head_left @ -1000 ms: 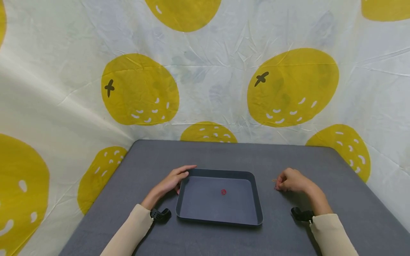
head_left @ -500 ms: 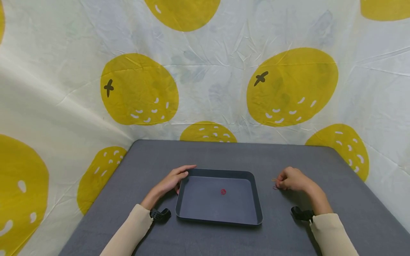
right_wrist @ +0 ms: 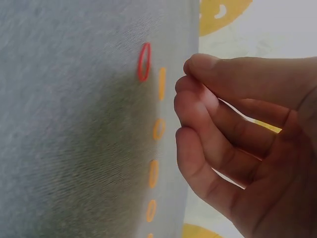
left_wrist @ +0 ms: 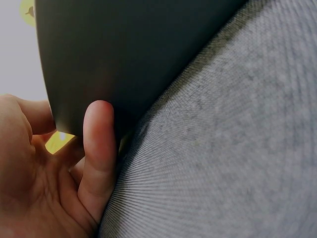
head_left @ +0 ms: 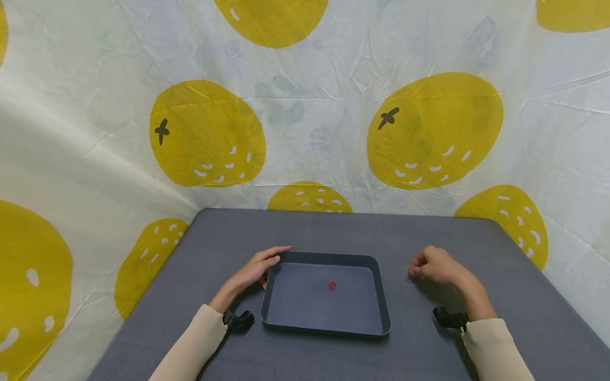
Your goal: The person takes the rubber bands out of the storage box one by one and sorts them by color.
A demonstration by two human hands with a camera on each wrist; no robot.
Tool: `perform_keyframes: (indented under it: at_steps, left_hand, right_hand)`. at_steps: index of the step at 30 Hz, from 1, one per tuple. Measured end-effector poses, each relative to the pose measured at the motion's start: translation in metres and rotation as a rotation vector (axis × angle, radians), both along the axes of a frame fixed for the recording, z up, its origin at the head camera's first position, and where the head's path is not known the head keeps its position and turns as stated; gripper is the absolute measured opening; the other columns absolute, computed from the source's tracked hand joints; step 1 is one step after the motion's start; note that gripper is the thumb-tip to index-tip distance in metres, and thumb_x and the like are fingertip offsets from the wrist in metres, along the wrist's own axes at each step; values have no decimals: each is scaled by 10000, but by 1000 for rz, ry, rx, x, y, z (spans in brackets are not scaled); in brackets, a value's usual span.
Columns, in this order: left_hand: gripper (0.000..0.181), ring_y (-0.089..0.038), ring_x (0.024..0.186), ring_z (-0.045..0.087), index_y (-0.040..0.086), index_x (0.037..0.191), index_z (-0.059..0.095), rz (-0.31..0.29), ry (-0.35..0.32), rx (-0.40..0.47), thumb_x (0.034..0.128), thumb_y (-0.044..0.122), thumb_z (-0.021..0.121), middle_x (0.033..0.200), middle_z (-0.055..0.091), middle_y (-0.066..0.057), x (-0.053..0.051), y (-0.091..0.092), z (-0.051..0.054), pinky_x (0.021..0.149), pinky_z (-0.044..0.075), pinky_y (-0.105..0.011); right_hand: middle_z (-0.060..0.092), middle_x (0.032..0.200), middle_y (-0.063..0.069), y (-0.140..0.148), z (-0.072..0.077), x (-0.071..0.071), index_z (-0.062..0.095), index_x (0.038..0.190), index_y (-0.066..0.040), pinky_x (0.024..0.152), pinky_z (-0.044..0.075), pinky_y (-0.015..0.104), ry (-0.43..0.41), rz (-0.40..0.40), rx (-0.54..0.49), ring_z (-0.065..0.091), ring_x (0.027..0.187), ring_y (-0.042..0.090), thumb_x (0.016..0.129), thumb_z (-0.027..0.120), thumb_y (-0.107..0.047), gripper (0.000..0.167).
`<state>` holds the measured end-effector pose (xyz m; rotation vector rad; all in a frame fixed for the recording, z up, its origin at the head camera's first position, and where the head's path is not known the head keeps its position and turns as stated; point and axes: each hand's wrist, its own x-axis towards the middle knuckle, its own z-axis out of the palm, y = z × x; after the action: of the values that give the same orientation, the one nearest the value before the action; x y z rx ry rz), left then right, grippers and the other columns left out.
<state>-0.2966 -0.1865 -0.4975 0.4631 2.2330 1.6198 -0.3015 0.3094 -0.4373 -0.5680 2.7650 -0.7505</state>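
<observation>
Little has been changed over the last second: the right hand (head_left: pixel 433 266) has been shifted slightly, whether upward or toward the worktop's (head_left: pixel 305 227) far edge being unclear. Its fingers are curled and the tips drawn close; no band is seen between them, though whether one is pinched cannot be told. Near the tips, a red band (right_wrist: pixel 148 60) and a row of orange bands (right_wrist: pixel 162 83) are left on the worktop, right of the tray (head_left: pixel 310 312). The tray's far left corner is held by the left hand (head_left: pixel 257 268), unmoved. Inside, only a red loop (head_left: pixel 332 286) is seen, as before, so the work is judged no further along. From above, most orange bands are lost to sight, presumably covered by the right hand; in the right wrist view the lowest is cut off. Whether the red loop is one band or several cannot be made out.
</observation>
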Motion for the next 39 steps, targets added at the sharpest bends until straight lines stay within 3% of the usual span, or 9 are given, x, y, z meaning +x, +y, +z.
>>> perform_keyframes:
  at_steps: [15,26,39]
  left_hand:
    - [441,-170,507,573,261,1574,463,-6,4,-5,1137,258,407,1590,442,-178,0,0,-1,451,548,-365]
    - [433,-178,503,566,290,1563,477,1,4,-9,1138,254,399,1580,461,-157,1,0,0,452,544,-354]
    - [433,-173,536,585,294,1563,476,1,11,-14,1136,270,408,1570,467,-158,2,0,0,466,551,-357]
  right_hand:
    - [745,810,-3,-22,27,5,794,897,-53,602,453,267,58,61,-24,542,684,85,926,720,-123,106]
    - [714,758,38,-51,41,5,793,905,-45,588,471,274,64,79,-63,547,641,102,933,725,-113,100]
    - [775,858,35,-92,46,-2,811,923,-84,646,512,291,88,145,-89,611,712,95,940,735,-121,86]
